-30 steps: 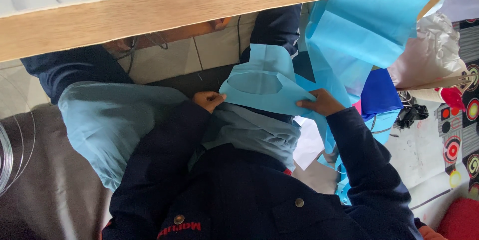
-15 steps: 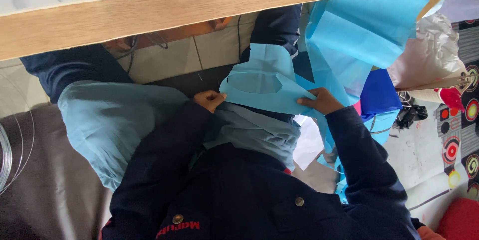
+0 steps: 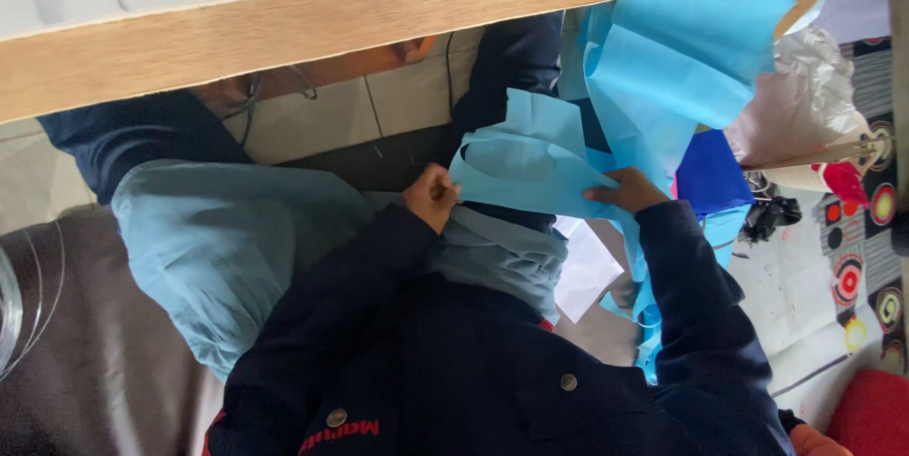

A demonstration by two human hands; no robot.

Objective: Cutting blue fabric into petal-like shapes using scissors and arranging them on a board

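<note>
- Hands point(image 3: 530, 196) sit apart, one at each lower corner of a light blue fabric piece point(image 3: 525, 158) that has a curved cut-out near its middle.
- The left hand point(image 3: 432, 196) is closed into a pinch on the corner nearest it; the right hand point(image 3: 627, 193) lies flatter, fingers point(image 3: 602, 196) pressed on the opposite edge.
- The piece hangs in the air between both hands, above the lap and a grey-blue cloth point(image 3: 507, 252) bunched just below them. It is apart from the tabletop point(image 3: 284, 30), which runs well beyond the hands.
- Judgement: the step in hand looks like spreading the piece flat and taut for a check or alignment.
- To do it well, both grips should pull evenly outward, so the curved opening stays smooth and no crease runs across it.
- The right hand would hold more surely with thumb and fingers closed on the edge rather than resting on it; thin non-woven cloth likely slips.
- A larger sheet of the same blue point(image 3: 682, 68) drapes just beyond the right hand and touches or overlaps the held piece; I cannot tell which. It is worth keeping the two apart so they do not drag together.
- White paper point(image 3: 587, 271) lies below the right hand, clear of the grip.
- A second person in dark blue sleeves and pale blue cloth point(image 3: 227, 248) sits off the left hand's side, not touching the piece.
</note>
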